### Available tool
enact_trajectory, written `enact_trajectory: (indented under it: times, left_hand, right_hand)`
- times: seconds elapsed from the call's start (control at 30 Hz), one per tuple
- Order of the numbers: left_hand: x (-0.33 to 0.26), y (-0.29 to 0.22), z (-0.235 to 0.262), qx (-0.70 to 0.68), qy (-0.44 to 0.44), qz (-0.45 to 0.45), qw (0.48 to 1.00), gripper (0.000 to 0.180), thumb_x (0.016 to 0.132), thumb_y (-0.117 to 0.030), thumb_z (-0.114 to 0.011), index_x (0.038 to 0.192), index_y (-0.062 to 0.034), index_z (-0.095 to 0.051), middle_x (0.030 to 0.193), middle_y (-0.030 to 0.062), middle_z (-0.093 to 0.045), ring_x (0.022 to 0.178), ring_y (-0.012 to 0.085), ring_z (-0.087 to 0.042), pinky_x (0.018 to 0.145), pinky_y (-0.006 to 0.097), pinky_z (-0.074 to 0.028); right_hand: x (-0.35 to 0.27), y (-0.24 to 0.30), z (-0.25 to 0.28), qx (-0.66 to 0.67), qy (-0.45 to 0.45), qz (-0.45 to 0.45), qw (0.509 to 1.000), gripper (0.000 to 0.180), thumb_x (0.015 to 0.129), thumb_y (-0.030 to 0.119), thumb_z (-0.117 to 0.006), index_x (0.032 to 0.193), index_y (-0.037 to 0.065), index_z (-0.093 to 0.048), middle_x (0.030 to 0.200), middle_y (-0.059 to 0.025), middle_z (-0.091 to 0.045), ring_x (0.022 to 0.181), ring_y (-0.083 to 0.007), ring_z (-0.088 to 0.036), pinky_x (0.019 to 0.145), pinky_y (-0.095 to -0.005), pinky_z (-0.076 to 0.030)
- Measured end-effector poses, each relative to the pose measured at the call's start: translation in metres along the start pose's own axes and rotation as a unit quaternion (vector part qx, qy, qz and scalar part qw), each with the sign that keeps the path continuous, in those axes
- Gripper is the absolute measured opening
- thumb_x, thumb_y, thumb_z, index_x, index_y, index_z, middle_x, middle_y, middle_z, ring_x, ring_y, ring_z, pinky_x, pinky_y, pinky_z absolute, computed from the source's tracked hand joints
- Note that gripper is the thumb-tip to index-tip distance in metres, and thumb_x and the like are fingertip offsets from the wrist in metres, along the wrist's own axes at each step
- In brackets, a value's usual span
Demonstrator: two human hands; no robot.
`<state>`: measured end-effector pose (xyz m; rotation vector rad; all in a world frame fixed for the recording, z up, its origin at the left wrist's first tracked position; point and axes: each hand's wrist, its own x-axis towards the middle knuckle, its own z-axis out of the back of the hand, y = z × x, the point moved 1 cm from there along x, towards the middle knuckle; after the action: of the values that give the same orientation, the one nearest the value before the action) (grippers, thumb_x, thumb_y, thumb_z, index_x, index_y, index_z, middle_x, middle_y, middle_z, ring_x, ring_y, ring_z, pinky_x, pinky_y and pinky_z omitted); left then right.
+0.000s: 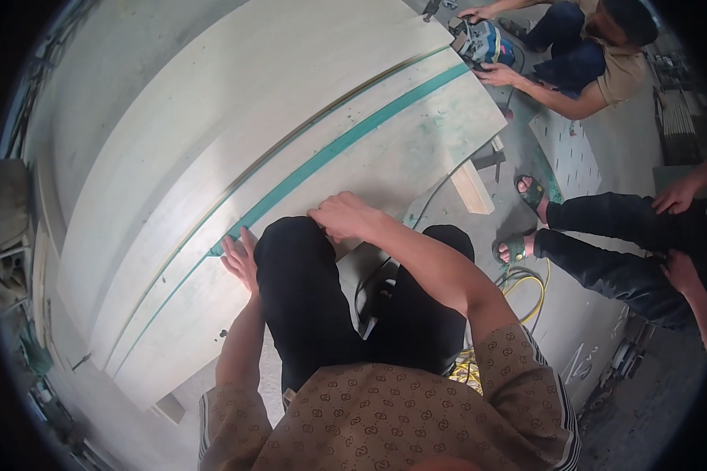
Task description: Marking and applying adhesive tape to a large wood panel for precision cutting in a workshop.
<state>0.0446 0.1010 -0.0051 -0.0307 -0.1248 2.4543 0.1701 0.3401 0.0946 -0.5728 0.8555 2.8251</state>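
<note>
A long pale board point(416, 118) lies across in front of me, with a green band point(353, 135) running along it. My left hand point(241, 259) rests on the board at the near end of the wide green part, fingers stretched out over its tip. A thin green line point(161, 308) carries on from there toward the lower left. Beside my raised knee, my right hand point(344, 215) is closed at the board's near edge. Its fingertips are turned down, and what they grip, if anything, is hidden.
At the board's far right end, a crouching person point(565, 67) holds a blue power tool point(485, 41). Another person's legs in sandals point(597, 228) are at the right. A wooden block point(473, 188) juts from under the board; yellow cable point(538, 294) lies on the floor.
</note>
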Motion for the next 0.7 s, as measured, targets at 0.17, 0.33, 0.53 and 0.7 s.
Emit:
enact_trajectory:
  times: [0.17, 0.33, 0.53, 0.7]
  left_hand:
    - [0.0, -0.003, 0.002, 0.006, 0.01, 0.005, 1.0, 0.077, 0.092, -0.054, -0.053, 0.153, -0.0166, -0.025, 0.156, 0.019, -0.014, 0.148, 0.0362, -0.007, 0.118, 0.057, -0.005]
    - [0.0, -0.003, 0.004, 0.02, 0.016, 0.01, 1.0, 0.078, 0.092, -0.055, -0.053, 0.153, -0.0163, -0.025, 0.157, 0.0183, -0.014, 0.149, 0.0353, -0.006, 0.118, 0.056, -0.005]
    - [0.0, -0.005, 0.004, 0.022, 0.011, 0.003, 1.0, 0.076, 0.092, -0.054, -0.052, 0.153, -0.0162, -0.026, 0.156, 0.0184, -0.016, 0.149, 0.0351, -0.007, 0.118, 0.056, -0.005]
    - [0.0, -0.001, 0.0, 0.032, -0.007, -0.006, 0.999, 0.075, 0.092, -0.054, -0.052, 0.153, -0.0158, -0.027, 0.155, 0.0185, -0.017, 0.148, 0.0351, -0.008, 0.118, 0.056, -0.006]
  right_hand:
    - [0.002, -0.007, 0.0, 0.045, 0.015, -0.027, 0.999, 0.018, 0.074, 0.008, -0.067, 0.091, 0.006, -0.061, 0.071, -0.0069, -0.07, 0.078, -0.0258, -0.07, 0.065, -0.0407, -0.052]
    - [0.011, -0.014, -0.006, 0.026, 0.006, -0.006, 1.0, 0.017, 0.073, 0.008, -0.068, 0.088, 0.006, -0.061, 0.071, -0.0074, -0.07, 0.078, -0.026, -0.07, 0.065, -0.0403, -0.052]
    - [0.013, -0.012, -0.003, 0.049, 0.01, -0.004, 0.999, 0.016, 0.072, 0.006, -0.066, 0.087, 0.005, -0.06, 0.072, -0.0086, -0.07, 0.079, -0.0275, -0.07, 0.065, -0.0409, -0.052]
    - [0.01, -0.011, 0.001, 0.04, -0.002, 0.004, 0.999, 0.016, 0.072, 0.006, -0.066, 0.088, 0.005, -0.06, 0.074, -0.0105, -0.07, 0.081, -0.0292, -0.07, 0.068, -0.0421, -0.052]
